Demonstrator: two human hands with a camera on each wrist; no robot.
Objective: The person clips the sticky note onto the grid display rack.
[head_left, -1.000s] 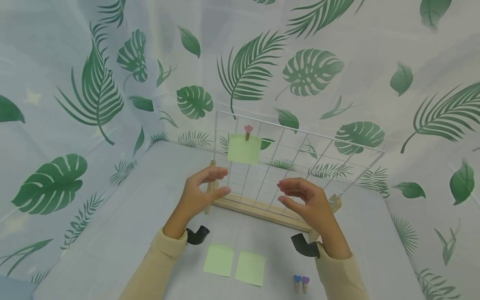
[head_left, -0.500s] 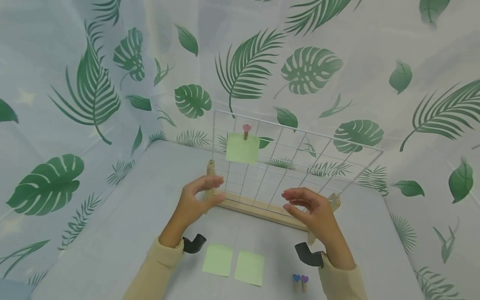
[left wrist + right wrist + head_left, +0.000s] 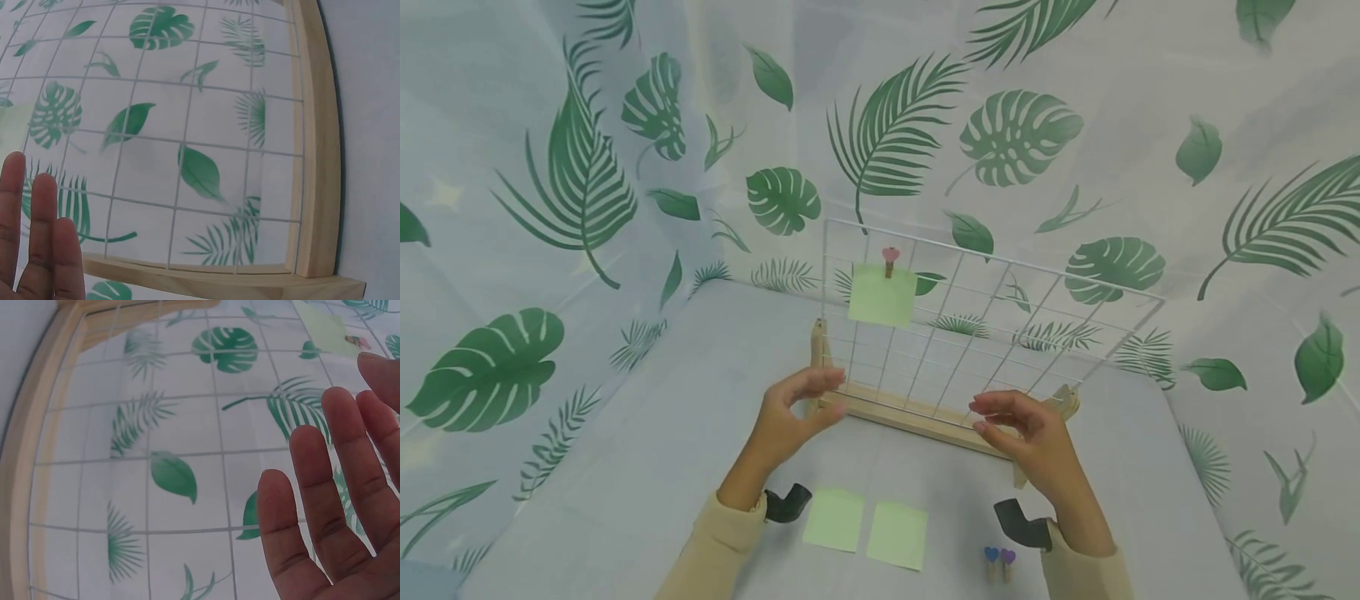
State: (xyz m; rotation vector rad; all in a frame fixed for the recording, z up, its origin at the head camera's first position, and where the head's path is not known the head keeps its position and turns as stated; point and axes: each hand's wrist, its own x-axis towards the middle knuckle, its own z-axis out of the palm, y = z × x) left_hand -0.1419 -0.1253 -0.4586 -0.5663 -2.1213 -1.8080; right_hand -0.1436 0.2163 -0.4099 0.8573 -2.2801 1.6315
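One clipped note (image 3: 880, 302) hung from the pink peg (image 3: 890, 260) on the left of the wire grid (image 3: 933, 336), so that one looked done; left loose note (image 3: 833, 520) and right loose note (image 3: 897, 535) lay near on the worktop (image 3: 625, 500), blue peg (image 3: 992, 556) and purple peg (image 3: 1008, 557) to their right, probably two left; left hand (image 3: 790, 417) and right hand (image 3: 1030, 433) held nothing, fingers relaxed, well apart

Soft, diffuse lt, faint shadows; head pic hazy, 2 wrist pics bowed nr edges.
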